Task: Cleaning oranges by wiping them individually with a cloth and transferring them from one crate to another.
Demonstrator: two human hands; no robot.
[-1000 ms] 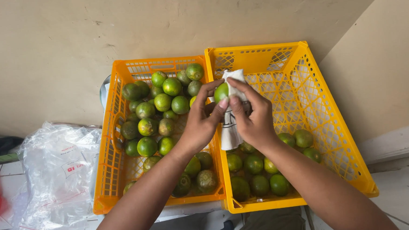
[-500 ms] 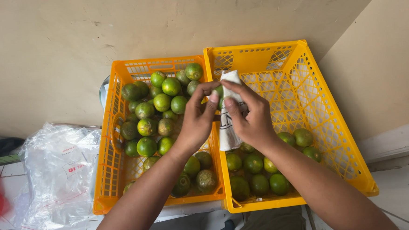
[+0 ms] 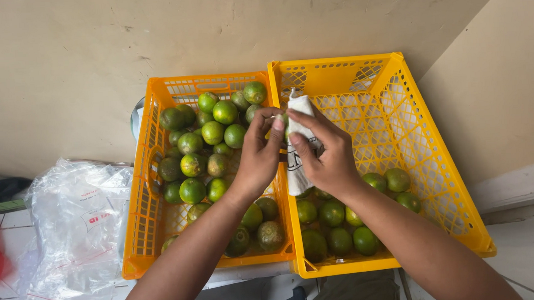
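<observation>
Both hands meet above the seam where two orange-yellow plastic crates stand side by side, their walls a moulded lattice of small openings. The left hand [image 3: 260, 159] has its fingers curled round a green lime [image 3: 282, 120], of which only a sliver of glossy peel shows between fingertips and cloth. The right hand [image 3: 327, 156] presses a soft, crumpled white cloth [image 3: 298, 143] against that fruit, fingers closed over the fabric; the cloth's lower end hangs down behind the palm, and dark marks on it are too folded to make out. The left crate [image 3: 141, 205] is heaped with round, smooth limes [image 3: 212, 132], green to yellowish, some dull and blotched at the near end. The right crate [image 3: 428, 153] holds fewer limes [image 3: 338, 214], gathered in its near part, partly hidden under the right forearm. Left of the crates lies a crinkled clear plastic bag [image 3: 76, 227]; something red is cut off by the left edge.
</observation>
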